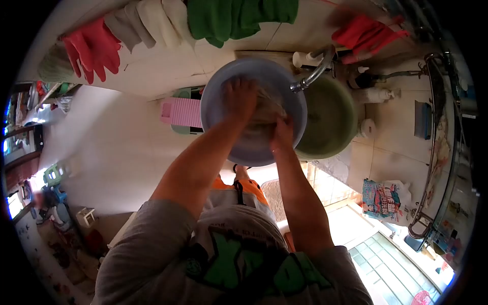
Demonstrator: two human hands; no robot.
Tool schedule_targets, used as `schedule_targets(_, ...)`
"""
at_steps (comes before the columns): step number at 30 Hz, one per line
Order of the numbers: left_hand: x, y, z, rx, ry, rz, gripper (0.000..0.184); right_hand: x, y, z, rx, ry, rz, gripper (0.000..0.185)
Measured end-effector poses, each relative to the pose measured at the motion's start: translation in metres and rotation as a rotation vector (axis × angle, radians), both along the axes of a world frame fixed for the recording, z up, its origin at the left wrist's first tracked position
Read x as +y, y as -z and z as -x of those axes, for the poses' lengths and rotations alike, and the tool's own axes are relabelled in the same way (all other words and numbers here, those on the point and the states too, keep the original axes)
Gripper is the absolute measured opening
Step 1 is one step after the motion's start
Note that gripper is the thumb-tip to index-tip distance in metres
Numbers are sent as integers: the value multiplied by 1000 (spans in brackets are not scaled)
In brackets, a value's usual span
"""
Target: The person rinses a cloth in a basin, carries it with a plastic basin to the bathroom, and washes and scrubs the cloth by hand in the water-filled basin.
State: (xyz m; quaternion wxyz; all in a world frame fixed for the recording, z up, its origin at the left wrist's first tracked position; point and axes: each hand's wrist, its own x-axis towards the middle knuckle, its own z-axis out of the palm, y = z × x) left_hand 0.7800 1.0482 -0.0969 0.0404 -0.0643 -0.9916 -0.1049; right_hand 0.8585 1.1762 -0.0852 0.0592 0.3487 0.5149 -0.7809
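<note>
Both forearms reach down into a blue-grey basin. Inside it lies a wet, pale brownish cloth, blurred in places. My left hand is on the left part of the basin's inside, fingers apart and pointing to the far wall, beside the cloth. Near the right inner wall, my right hand has its fingers closed on the cloth's edge. A curved metal faucet hangs over the basin's right rim.
A green basin stands right of the blue-grey one, partly under it. A pink washboard sticks out at left. Red gloves and green cloths hang on the wall. Bottles and a printed plastic bag are at right.
</note>
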Motion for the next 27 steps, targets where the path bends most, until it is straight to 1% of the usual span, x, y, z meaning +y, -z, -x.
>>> schedule_targets(1,5,-13,-3,-93,-2,-98,37,-5,-7,4,-78,48,188,26)
schedule_targets(2,19,-4,-6,-154,-20,-144,37,-9,-14,8,-168,111,365,28)
schedule_targets(4,54,28,-7,-288,27,-208,35,-16,-18,20,1,16,764,33)
schedule_targets(5,63,14,-11,-390,35,-332,34,-10,3,28,48,-69,793,35)
schedule_targets(6,68,-10,-18,-478,19,-469,34,2,33,37,109,-198,644,38)
schedule_targets(7,70,-31,-21,-508,-5,-500,33,11,64,45,184,-352,391,41)
schedule_targets(8,72,-38,-21,-484,-7,-447,33,16,77,49,253,-475,145,44)
schedule_targets(9,71,-19,-16,-406,26,-290,32,20,76,46,211,-508,80,47)
schedule_targets(10,63,5,-8,-325,103,-123,31,12,38,38,47,-391,287,47)
schedule_targets(11,51,29,4,-229,236,87,32,8,17,37,-99,-269,489,47)
schedule_targets(13,18,9,16,-12,4,6,34,14,28,24,-19,-84,268,39)
schedule_targets(14,11,2,6,72,-114,-35,35,17,29,10,-3,10,156,36)
schedule_targets(16,26,26,-10,95,-122,-235,35,11,32,10,-128,44,384,41)
schedule_targets(17,35,23,-12,115,-126,-334,35,9,36,17,-182,57,499,44)
schedule_targets(18,48,20,-16,-7,64,-94,36,10,44,22,-70,-6,525,45)
schedule_targets(20,71,-18,-21,-247,440,388,38,20,79,33,163,-134,572,45)
schedule_targets(23,83,-26,-33,-381,-268,-628,22,19,65,32,53,-241,360,41)
schedule_targets(26,30,3,8,-327,-89,-333,27,24,37,33,-51,-341,130,36)
schedule_targets(27,21,9,9,-150,-99,-257,28,23,29,32,11,-216,178,36)
